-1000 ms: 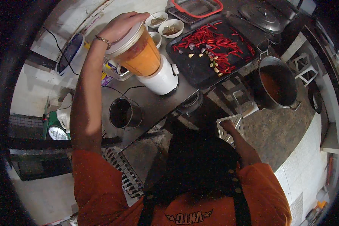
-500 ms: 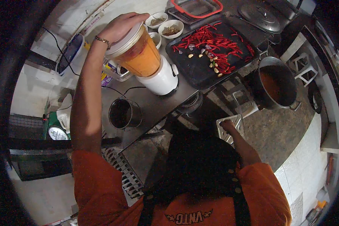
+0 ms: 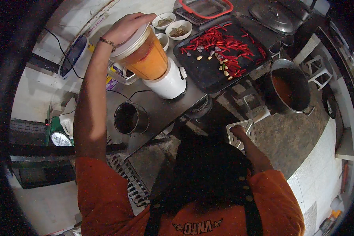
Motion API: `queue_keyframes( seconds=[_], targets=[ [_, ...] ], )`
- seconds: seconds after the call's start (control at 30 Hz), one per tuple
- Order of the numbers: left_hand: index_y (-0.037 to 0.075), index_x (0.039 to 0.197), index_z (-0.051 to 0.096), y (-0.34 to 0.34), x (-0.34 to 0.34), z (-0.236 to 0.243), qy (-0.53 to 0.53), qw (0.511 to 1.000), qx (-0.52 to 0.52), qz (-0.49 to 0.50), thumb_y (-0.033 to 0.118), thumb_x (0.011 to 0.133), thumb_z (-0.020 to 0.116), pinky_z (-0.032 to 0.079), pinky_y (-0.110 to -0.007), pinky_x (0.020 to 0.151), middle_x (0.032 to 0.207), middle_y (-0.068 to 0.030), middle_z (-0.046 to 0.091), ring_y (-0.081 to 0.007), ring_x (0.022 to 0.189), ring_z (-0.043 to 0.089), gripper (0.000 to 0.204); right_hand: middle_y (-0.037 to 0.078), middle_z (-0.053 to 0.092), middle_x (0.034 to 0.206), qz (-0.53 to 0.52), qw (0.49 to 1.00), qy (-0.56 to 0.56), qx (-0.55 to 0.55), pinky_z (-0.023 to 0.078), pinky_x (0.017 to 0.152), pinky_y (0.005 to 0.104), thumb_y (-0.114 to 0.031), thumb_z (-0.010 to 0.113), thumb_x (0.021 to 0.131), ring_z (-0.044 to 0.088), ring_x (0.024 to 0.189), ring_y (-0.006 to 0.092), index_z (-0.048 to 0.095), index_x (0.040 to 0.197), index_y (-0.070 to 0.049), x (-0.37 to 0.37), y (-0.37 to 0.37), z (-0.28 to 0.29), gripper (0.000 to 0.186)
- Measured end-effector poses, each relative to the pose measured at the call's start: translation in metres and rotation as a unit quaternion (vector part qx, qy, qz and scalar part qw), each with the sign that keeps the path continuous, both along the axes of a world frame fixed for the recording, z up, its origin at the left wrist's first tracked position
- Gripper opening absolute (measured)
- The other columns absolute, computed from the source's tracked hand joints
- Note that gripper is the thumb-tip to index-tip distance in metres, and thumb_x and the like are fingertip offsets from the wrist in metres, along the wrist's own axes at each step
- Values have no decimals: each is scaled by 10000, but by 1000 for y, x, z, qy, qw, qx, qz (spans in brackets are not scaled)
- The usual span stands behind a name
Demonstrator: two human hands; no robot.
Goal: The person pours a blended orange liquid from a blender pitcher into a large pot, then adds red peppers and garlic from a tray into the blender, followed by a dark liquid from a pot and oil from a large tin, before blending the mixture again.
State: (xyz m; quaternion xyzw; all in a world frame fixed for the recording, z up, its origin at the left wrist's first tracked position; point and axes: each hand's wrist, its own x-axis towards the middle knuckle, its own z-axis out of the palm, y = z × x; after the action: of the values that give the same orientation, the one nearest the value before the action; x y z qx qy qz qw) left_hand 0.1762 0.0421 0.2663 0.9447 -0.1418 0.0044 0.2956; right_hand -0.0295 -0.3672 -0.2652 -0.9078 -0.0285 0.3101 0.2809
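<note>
My left hand [image 3: 130, 26] lies on the white lid [image 3: 129, 45] of a blender, fingers stretched out flat. Thick orange mixture fills the clear blender jar [image 3: 150, 59], with a red streak on its upper part. Under the jar is the white blender base [image 3: 170, 83], standing on the metal table. Low on the right, my right hand [image 3: 236, 131] is over a pale, square stool top [image 3: 248, 128]; shadow hides its fingers, so their grip is unclear. Beside the blender, a black tray [image 3: 198, 76] carries red chilies [image 3: 228, 45], garlic cloves and shallot pieces.
White bowls [image 3: 178, 30] sit behind the blender. A metal pot [image 3: 130, 118] stands near the table's front edge; a large pot [image 3: 289, 86] of reddish-brown liquid is at right. A red-rimmed container [image 3: 205, 8], pot lid [image 3: 270, 19], green scale [image 3: 61, 131] and white stool [image 3: 318, 72] surround the workspace.
The orange mixture looks more even, and the dark red patch on the jar's upper wall has shrunk to a narrower streak. Both hands stay in place.
</note>
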Motion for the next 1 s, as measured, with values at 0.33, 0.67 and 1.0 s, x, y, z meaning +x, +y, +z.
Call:
queue_keyframes(
  seconds=[0.33, 0.67, 1.0],
  targets=[
    [16, 1126, 597, 0, -1, 0, 21, 1000, -9, 12, 513, 828, 541, 433, -256, 835, 1032, -76, 627, -144, 921, 583, 583, 180, 631, 820, -9, 999, 22, 25, 531, 586, 449, -365, 497, 743, 638, 681, 313, 618, 911, -2, 0, -2, -9, 418],
    [19, 1123, 599, 7, -3, -2, 18, 1000, -5, 13, 518, 820, 548, 433, -248, 834, 1042, -73, 626, -138, 922, 582, 586, 195, 637, 866, -123, 983, 132, 26, 537, 574, 444, -407, 506, 752, 643, 683, 334, 616, 993, -6, 3, 16, 36, 480],
    [39, 1133, 599, 2, 1, 0, 16, 1000, 16, 13, 530, 814, 543, 432, -256, 838, 1048, -72, 626, -146, 928, 585, 588, 170, 637, 814, -55, 993, 101, 25, 531, 524, 437, -400, 522, 748, 642, 657, 319, 626, 937, -7, 3, 2, 6, 449]
  ],
)
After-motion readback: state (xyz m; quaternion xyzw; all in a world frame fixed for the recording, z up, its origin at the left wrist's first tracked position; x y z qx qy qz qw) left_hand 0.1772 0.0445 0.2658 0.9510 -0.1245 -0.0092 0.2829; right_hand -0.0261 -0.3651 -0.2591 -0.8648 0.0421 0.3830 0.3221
